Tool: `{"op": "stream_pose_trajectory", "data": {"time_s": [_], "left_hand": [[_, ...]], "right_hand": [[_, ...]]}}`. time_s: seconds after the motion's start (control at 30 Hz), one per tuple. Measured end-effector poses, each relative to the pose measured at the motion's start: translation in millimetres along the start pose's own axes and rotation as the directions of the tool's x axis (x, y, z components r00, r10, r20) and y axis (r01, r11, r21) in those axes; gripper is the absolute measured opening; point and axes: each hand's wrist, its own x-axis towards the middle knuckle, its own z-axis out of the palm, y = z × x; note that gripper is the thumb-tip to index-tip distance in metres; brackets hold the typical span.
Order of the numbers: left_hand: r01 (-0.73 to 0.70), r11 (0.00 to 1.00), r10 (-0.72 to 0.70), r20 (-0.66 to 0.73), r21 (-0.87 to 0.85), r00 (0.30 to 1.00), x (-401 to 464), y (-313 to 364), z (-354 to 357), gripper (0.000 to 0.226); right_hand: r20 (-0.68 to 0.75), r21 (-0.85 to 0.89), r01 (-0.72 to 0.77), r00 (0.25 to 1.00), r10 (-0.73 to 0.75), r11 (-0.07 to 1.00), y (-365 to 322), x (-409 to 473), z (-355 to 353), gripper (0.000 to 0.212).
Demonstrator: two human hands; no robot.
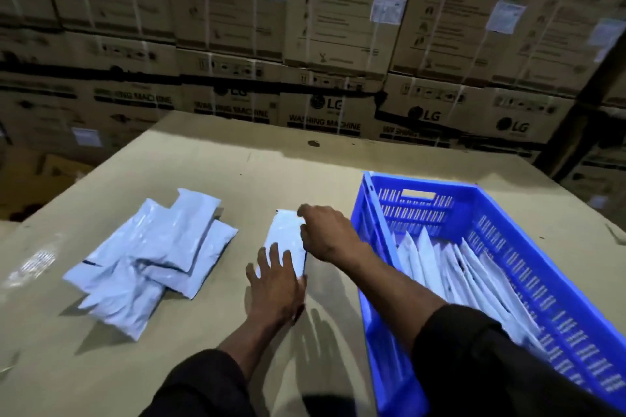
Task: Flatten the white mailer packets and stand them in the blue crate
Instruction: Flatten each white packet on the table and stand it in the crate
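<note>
One white mailer packet lies flat on the cardboard tabletop between my hands. My left hand presses its near end with spread, straight fingers. My right hand rests over its far right edge with the fingers bent down onto it. A loose pile of white mailer packets lies to the left. The blue crate stands to the right, with several white packets standing on edge inside it.
A wall of stacked brown washing machine cartons rises right behind the table. The table's left edge drops off near the pile. A dark post leans at the far right.
</note>
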Motion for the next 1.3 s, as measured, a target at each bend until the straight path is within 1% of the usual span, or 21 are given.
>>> {"op": "stream_pose_trajectory", "data": {"time_s": [0.13, 0.2, 0.3, 0.37, 0.43, 0.47, 0.57, 0.63, 0.7, 0.73, 0.8, 0.87, 0.97, 1.0, 1.03, 1.07, 1.13, 1.17, 1.23, 1.27, 1.3], "left_hand": [[-0.029, 0.999, 0.027, 0.051, 0.041, 0.998, 18, -10, 11, 0.072], [-0.072, 0.997, 0.067, 0.104, 0.039, 0.992, 29, -16, 15, 0.073], [-0.183, 0.983, 0.180, 0.139, 0.011, 0.974, 34, -32, 22, 0.068], [-0.258, 0.966, 0.256, 0.133, 0.000, 0.957, 26, -49, 24, 0.059], [-0.354, 0.935, 0.352, 0.131, -0.010, 0.927, 15, -69, 15, 0.053], [-0.411, 0.911, 0.411, 0.138, -0.031, 0.901, 10, -80, 9, 0.054], [-0.587, 0.806, 0.591, 0.166, -0.078, 0.790, -7, -126, -13, 0.068], [-0.654, 0.752, 0.657, 0.162, -0.077, 0.736, -17, -157, -32, 0.071], [-0.683, 0.729, 0.677, 0.192, -0.045, 0.710, -30, -180, -49, 0.069], [-0.702, 0.712, 0.690, 0.207, -0.020, 0.694, -35, -188, -55, 0.067], [-0.723, 0.690, 0.712, 0.182, -0.009, 0.678, -43, -203, -61, 0.066], [-0.679, 0.729, 0.684, 0.073, -0.083, 0.725, -48, -205, -66, 0.060], [-0.589, 0.799, 0.569, -0.161, -0.120, 0.806, -42, -178, -67, 0.032], [-0.535, 0.832, 0.509, -0.184, -0.144, 0.841, -40, -167, -64, 0.027], [-0.475, 0.864, 0.452, -0.160, -0.166, 0.878, -38, -156, -61, 0.028], [-0.423, 0.893, 0.415, -0.083, -0.154, 0.906, -38, -148, -58, 0.035], [-0.362, 0.932, 0.361, 0.106, -0.013, 0.927, -44, -143, -40, 0.049], [-0.340, 0.938, 0.328, 0.151, 0.063, 0.933, -49, -144, -32, 0.053], [-0.308, 0.945, 0.287, 0.178, 0.107, 0.941, -56, -147, -21, 0.057], [-0.299, 0.949, 0.280, 0.171, 0.098, 0.945, -58, -148, -18, 0.059], [-0.291, 0.952, 0.275, 0.151, 0.096, 0.950, -58, -149, -15, 0.061]], "right_hand": [[0.084, -0.029, -0.060, 0.994, 0.062, 0.998, -6, -11, 35, 0.033], [0.117, -0.017, -0.087, 0.989, 0.088, 0.996, -3, -14, 49, 0.034], [0.127, -0.003, -0.120, 0.985, 0.119, 0.993, 4, -17, 62, 0.038], [0.127, 0.017, -0.134, 0.983, 0.130, 0.991, 3, -20, 74, 0.037], [0.115, 0.051, -0.142, 0.984, 0.136, 0.989, -2, -24, 84, 0.031], [0.097, 0.064, -0.138, 0.987, 0.131, 0.988, -6, -26, 88, 0.028], [0.004, 0.087, -0.111, 0.994, 0.111, 0.990, -14, -25, 97, 0.029], [-0.051, 0.099, -0.068, 0.996, 0.073, 0.993, -21, -27, 103, 0.032], [-0.031, 0.059, -0.001, 1.000, 0.003, 0.998, -29, -34, 118, 0.037], [0.013, 0.032, 0.021, 1.000, -0.021, 0.999, -32, -40, 128, 0.041], [0.074, 0.018, 0.043, 0.996, -0.044, 0.999, -42, -56, 150, 0.044], [0.058, 0.028, 0.012, 0.998, -0.013, 1.000, -56, -69, 163, 0.046], [-0.055, -0.010, -0.085, 0.995, 0.084, 0.996, -71, -78, 163, 0.040], [-0.090, -0.022, -0.103, 0.991, 0.101, 0.994, -74, -78, 161, 0.038], [-0.117, -0.033, -0.099, 0.989, 0.095, 0.995, -77, -77, 160, 0.037], [-0.123, -0.038, -0.076, 0.990, 0.071, 0.996, -79, -75, 159, 0.037], [-0.046, -0.010, -0.003, 0.999, 0.002, 1.000, -84, -71, 160, 0.049], [0.021, 0.016, 0.026, 0.999, -0.027, 1.000, -87, -69, 161, 0.059], [0.132, 0.057, 0.045, 0.990, -0.052, 0.997, -88, -68, 169, 0.079], [0.130, 0.052, 0.046, 0.990, -0.053, 0.998, -87, -69, 175, 0.083], [0.119, 0.030, 0.050, 0.991, -0.053, 0.998, -85, -70, 179, 0.080]]}}
